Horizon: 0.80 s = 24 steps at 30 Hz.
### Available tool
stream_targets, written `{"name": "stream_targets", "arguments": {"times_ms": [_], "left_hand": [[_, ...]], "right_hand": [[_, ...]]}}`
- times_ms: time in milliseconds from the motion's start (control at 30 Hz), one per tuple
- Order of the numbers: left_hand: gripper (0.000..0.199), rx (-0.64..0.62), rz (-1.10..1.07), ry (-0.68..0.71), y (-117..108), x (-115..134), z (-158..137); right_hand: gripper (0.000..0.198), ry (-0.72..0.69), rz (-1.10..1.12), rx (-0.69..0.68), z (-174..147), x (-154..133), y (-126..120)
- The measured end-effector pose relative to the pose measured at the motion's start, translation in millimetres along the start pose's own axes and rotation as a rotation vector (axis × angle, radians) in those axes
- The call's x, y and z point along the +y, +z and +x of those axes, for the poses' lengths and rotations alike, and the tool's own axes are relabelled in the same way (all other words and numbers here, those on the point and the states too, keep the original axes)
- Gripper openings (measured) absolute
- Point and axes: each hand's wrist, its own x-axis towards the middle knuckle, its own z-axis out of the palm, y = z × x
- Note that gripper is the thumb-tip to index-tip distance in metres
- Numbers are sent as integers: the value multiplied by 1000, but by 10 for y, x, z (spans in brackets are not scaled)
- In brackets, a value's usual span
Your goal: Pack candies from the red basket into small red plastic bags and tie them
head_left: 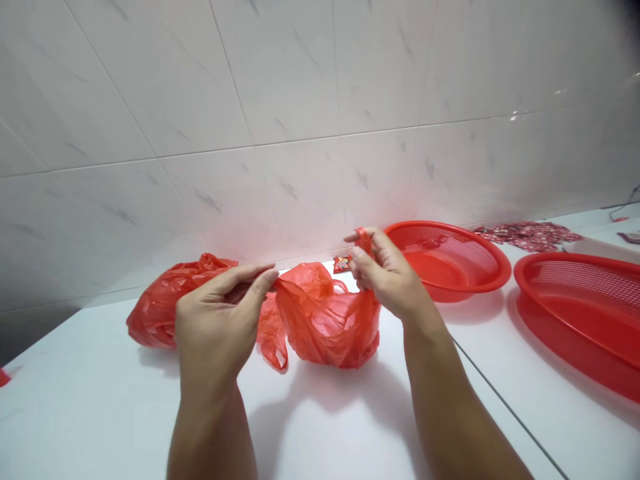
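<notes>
A thin red plastic bag (330, 330) hangs between my two hands over the white table, its mouth drawn wide. My left hand (225, 317) pinches one edge of it between thumb and fingers. The opposite handle is looped over the fingers of my right hand (383, 270), which are curled around it. Something pinkish shows through the plastic, but I cannot make out what it is. Behind and left of this bag lies more red plastic with a loose handle (275, 343).
At the left sits a full, bunched red bag (163, 303). A small red packet (342, 264) lies by the tiled wall. Two red plastic baskets (453, 291) (565, 340) stand on the right, with a heap of red-and-white packets (530, 235) behind them.
</notes>
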Motion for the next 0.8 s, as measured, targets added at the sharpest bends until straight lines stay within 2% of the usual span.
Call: {"name": "stream_targets", "arguments": {"times_ms": [100, 200, 300, 333, 400, 567, 667, 800], "left_hand": [[19, -181, -47, -3, 35, -16, -26], [10, -279, -103, 74, 89, 2, -91], [1, -351, -112, 215, 129, 21, -142], [1, -376, -102, 258, 133, 22, -146], [4, -414, -52, 309, 125, 20, -133], [24, -578, 135, 236, 64, 14, -61], [22, -662, 157, 207, 45, 7, -48], [14, -671, 182, 194, 49, -9, -47]], "right_hand": [[34, 95, -153, -217, -48, -47, 92], [40, 152, -246, -407, -87, -95, 222], [20, 127, -291, -493, -102, -123, 327], [14, 122, -308, -508, -101, -126, 343], [26, 125, -338, -516, -91, -119, 341], [40, 144, -219, -485, -51, -63, 196], [44, 174, -159, -483, -42, -34, 120], [47, 197, -169, -505, -39, -18, 102]]}}
